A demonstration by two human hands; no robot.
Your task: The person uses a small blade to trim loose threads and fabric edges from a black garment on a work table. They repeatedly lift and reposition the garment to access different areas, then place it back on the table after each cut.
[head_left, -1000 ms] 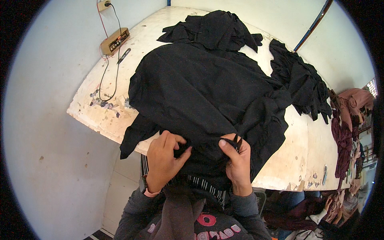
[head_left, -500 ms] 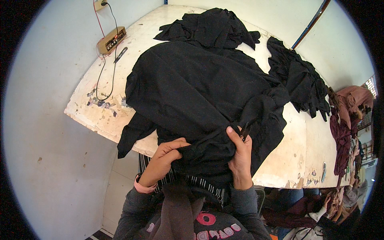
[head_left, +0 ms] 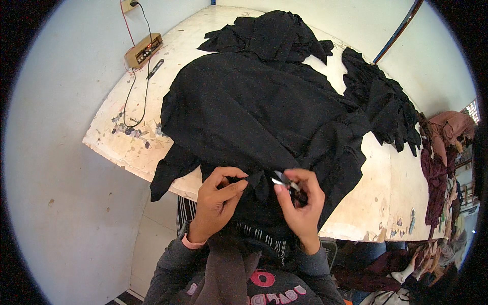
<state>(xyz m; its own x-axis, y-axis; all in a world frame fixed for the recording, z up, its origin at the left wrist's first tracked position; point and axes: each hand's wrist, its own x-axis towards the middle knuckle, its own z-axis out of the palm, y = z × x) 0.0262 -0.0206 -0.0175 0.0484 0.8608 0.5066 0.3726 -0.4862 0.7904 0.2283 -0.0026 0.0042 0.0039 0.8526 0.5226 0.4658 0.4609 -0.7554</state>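
Observation:
A large black garment (head_left: 239, 107) is spread over the table, and its near part hangs over the front edge toward my lap. My left hand (head_left: 215, 206) is closed, pinching a fold of the black cloth between thumb and fingers. Just right of it, my right hand (head_left: 306, 213) holds a small pair of thread snips (head_left: 279, 180), their blades pointing left toward the pinched cloth. The snips and fingertips are slightly blurred, so I cannot tell whether the blades touch the fabric.
The pale, worn table (head_left: 366, 213) carries another black cloth heap (head_left: 274, 35) at the back and one (head_left: 381, 96) at the right. A brown radio-like box (head_left: 144, 50) with a cord stands at the far left, near a dark slim tool (head_left: 155, 69). Maroon cloth (head_left: 434, 183) hangs at the right.
My left hand has risen slightly and moved right, still pinching cloth. My right hand has come off the fabric and turned, bringing the snips forward with their blades toward the left.

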